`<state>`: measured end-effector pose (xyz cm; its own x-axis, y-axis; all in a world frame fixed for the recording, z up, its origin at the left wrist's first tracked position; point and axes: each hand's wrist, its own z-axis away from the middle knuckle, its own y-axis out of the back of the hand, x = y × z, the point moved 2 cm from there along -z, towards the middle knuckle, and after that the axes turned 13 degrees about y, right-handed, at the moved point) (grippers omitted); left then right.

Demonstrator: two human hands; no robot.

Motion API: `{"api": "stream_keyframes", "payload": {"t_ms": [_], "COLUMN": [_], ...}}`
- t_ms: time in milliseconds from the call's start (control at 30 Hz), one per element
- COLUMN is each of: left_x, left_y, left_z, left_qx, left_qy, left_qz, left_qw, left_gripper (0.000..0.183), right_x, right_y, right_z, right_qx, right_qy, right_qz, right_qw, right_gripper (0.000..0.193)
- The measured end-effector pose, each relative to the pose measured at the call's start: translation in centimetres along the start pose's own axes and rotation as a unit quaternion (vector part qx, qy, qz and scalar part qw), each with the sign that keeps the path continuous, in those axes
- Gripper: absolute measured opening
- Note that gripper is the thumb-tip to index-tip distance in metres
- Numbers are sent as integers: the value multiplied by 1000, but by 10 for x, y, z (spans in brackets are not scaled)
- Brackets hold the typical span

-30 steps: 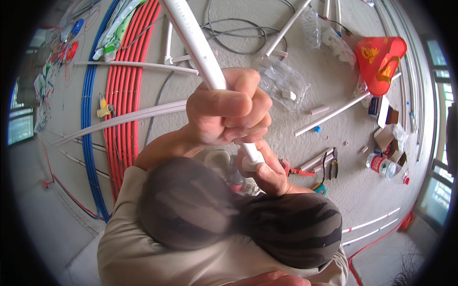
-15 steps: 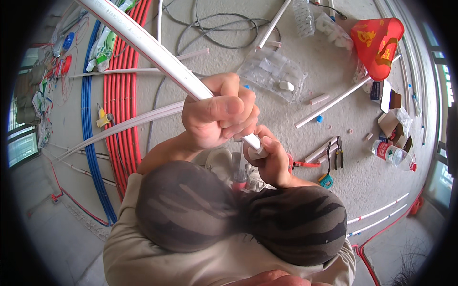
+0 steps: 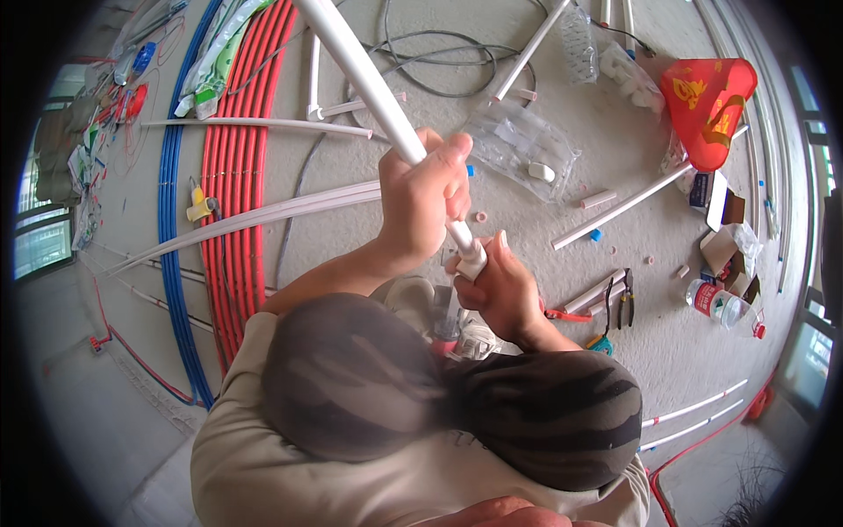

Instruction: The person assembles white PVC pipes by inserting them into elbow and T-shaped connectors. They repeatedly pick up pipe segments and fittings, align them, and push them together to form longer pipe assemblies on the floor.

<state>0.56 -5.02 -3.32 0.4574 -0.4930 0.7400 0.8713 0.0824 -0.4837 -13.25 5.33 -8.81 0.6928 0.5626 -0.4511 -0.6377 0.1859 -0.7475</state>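
Note:
My left hand (image 3: 416,200) is wrapped round a long white plastic pipe (image 3: 364,77), which slants up and left out of the picture. At the pipe's lower end sits a short white pipe fitting (image 3: 472,262), gripped between the thumb and fingers of my right hand (image 3: 507,288). The pipe's end is at the fitting's mouth; how deep it goes in I cannot tell. Both hands are in front of my knees, above the floor. Below the right hand, between my legs, a clear object with a red part (image 3: 444,338) is partly hidden.
Red pipes (image 3: 235,176) and blue pipes (image 3: 169,193) run along the left. Pliers (image 3: 625,303), a red-handled tool (image 3: 566,315) and a tape measure (image 3: 601,345) lie at right. Beyond are a bottle (image 3: 722,303), opened boxes (image 3: 733,250), a red bag (image 3: 707,110) and a clear plastic bag (image 3: 518,145).
The pipe has swung rightward at its upper end and turned, its red stripe no longer showing. My left hand has moved right and twisted over; the right hand has shifted slightly right.

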Motion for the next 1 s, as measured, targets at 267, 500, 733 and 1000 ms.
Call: {"api": "stream_keyframes", "payload": {"t_ms": [267,500,733,1000], "left_x": [-11,-19,-17,-6], "left_y": [-4,-14,-12,-9], "left_z": [3,13,17,14], "left_qx": [19,-41,-77,-36], "left_qy": [-121,-188,-156,-145], "left_qz": [-154,-195,-199,-197], "left_qw": [980,962,964,969], "left_gripper": [33,26,24,25], "right_x": [5,11,13,2], "right_y": [1,3,3,-6], "right_z": [-1,-4,-9,-5], "right_qx": [14,1,-58,-89], "right_qy": [-15,-31,7,48], "right_qz": [33,47,157,259], "right_qw": [999,998,986,960], "right_gripper": [29,20,29,37]}}
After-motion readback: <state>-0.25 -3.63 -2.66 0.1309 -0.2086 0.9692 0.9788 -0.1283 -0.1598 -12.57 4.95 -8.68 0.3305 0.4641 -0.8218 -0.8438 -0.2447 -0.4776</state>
